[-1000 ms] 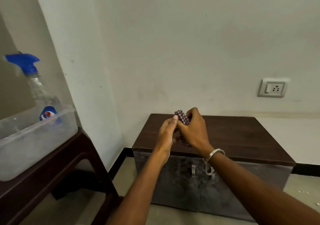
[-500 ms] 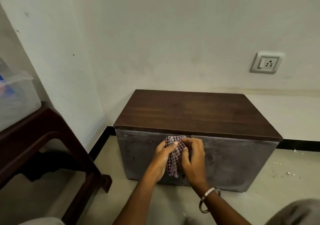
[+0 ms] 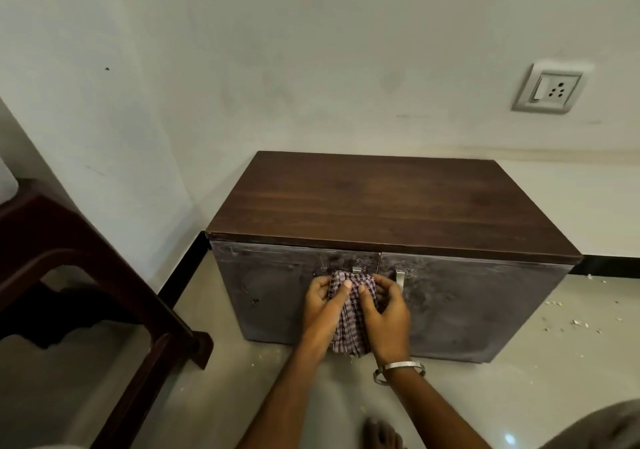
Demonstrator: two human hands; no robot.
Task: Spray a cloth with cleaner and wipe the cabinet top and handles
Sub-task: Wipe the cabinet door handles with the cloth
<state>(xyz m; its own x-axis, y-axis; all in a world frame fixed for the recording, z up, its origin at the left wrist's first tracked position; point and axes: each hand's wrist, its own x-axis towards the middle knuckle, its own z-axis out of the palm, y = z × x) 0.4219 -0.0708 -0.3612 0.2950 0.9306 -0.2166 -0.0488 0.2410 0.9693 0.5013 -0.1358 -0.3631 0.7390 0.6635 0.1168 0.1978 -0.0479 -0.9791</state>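
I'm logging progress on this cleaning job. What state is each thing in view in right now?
Checked purple cloth: bunched, draped over the left door handle.
Left hand: gripping the cloth.
Right hand: gripping the cloth.
Grey cabinet doors: both shut, smudged.
Right metal door handle: uncovered.
Dark wooden cabinet top: bare.
White wall socket: nothing plugged in.

pale wall [image 3: 311, 68], scuffed and faintly stained; white socket plate [image 3: 550, 88] upper right with one switch. black skirting [image 3: 609, 266] along the wall's foot. glossy light tile floor [image 3: 540, 372], crumbs scattered at right (one bright glint of light low right). dark wooden table [image 3: 69, 275] at left, its leg standing on the floor. light dim and even.
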